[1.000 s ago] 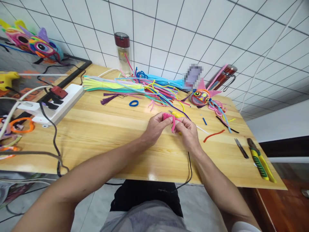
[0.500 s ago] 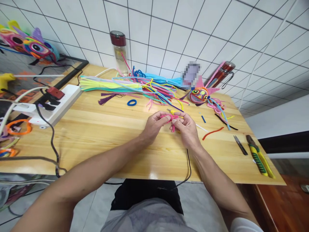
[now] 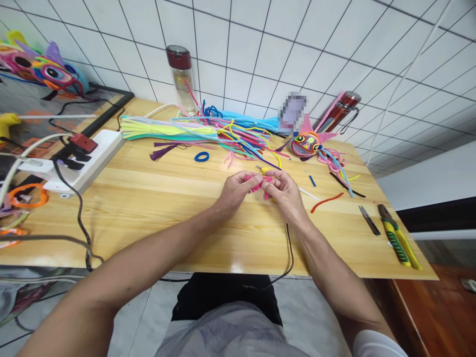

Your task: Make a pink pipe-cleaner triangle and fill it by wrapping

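Note:
Between my two hands is a small bent bundle of pink pipe cleaner (image 3: 256, 184). My left hand (image 3: 238, 188) pinches its left side with thumb and fingers. On the other side, my right hand (image 3: 284, 191) grips it, thumb on top, a pink end hanging below. Just behind the fingers lies a yellow tool with a metal tip (image 3: 263, 170), mostly hidden by my right hand. A black cord (image 3: 290, 248) runs from under that hand over the table's front edge. A blue pipe cleaner ring (image 3: 201, 156) lies farther back to the left.
Bundled pipe cleaners (image 3: 171, 129) lie along the back, near a glass bottle (image 3: 182, 82). A colourful fish-like mask (image 3: 305, 144) sits back right. Small snips (image 3: 369, 220) and pliers (image 3: 397, 238) lie at the right. A white power strip (image 3: 87, 163) with cords stands left.
Both hands stay at the same spot with the pink pipe cleaner, fingers shifting slightly. The pink end below the right thumb looks shorter. The whole view has shifted a little.

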`<state>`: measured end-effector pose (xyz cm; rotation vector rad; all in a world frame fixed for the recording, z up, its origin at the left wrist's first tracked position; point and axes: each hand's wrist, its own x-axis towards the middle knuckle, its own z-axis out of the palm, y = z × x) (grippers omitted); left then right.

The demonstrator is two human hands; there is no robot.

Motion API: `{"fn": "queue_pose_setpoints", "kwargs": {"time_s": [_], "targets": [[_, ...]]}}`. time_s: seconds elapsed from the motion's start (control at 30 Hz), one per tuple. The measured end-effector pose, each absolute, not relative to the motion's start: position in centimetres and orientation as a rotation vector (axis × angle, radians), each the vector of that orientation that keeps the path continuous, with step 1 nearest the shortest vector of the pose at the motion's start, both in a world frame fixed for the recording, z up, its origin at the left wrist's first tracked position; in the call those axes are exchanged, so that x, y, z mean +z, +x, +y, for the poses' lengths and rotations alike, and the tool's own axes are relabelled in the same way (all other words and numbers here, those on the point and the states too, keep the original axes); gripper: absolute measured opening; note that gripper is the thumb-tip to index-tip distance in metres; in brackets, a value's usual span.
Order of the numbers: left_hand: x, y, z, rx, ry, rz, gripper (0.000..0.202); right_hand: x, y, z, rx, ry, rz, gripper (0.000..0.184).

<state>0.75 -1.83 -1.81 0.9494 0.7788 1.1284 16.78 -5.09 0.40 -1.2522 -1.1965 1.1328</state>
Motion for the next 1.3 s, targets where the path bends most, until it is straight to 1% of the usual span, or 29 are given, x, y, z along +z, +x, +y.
{"fn": "queue_pose_setpoints", "kwargs": {"time_s": [0.1,0.43,0.73,0.87,1.03,1.17,1.3], "targets": [[-1.95,0.74,-1.74,1.113,0.955,0.780,0.051,0.35,16.82,-5.04,1.117,-1.252,-1.211,0.056],[-2.18,0.72,-1.55,1.113,0.926,0.827,0.037,0.04,17.06,-4.81,1.156,-1.249,-1.228,0.052],[-2.35,0.85,-1.49,1.101,0.879,0.786,0.032,-0.19,16.95,-4.65,1.070,-1.263,-1.219,0.050],[-2.38,0.90,-1.51,1.110,0.876,0.775,0.032,0.18,16.85,-4.78,1.095,-1.260,-1.207,0.050],[-2.61,0.84,-1.44,1.080,0.888,0.761,0.040,0.65,16.56,-4.86,1.141,-1.243,-1.142,0.040],[-2.56,0.91,-1.39,1.043,0.839,0.740,0.045,0.39,16.65,-4.62,1.119,-1.236,-1.107,0.042],[-2.48,1.15,-1.56,1.019,0.831,0.749,0.043,0.08,16.82,-4.49,1.037,-1.249,-1.092,0.042]]}}
